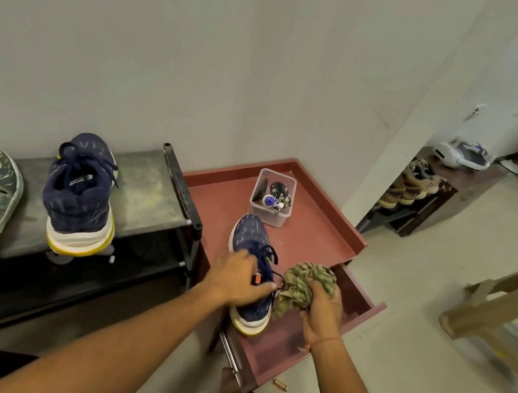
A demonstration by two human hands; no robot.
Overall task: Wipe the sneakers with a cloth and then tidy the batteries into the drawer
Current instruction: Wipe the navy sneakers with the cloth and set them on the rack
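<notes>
Now the wiping step is under way. Left hand [238,282] grasps the sneaker [250,232] from above, fingers curled over laces and collar. The toe pokes out beyond the fingertips and the heel shows on the wrist side. Right hand [322,313] is clenched round a bunched cloth [305,283], which bulges past the fingertips and sits against the sneaker's flank, just beside the left thumb.

To wipe well, the left fingers should probably press down firmly so the sneaker cannot skid on the cabinet top [312,239]. The cloth can then run in long strokes from the thumb's side out toward the toe. A flatter fold under the right fingers would likely give more contact than this loose wad. A lace loops between thumb and cloth and could snag. The left fingers will need to shift so the patch they cover gets wiped too.

A second sneaker [79,197] waits on the rack [150,185], well out past the left knuckles. The drawer [281,344] stands open beneath the right wrist. Batteries [280,385] lie on the floor near it, not yet put away.
</notes>
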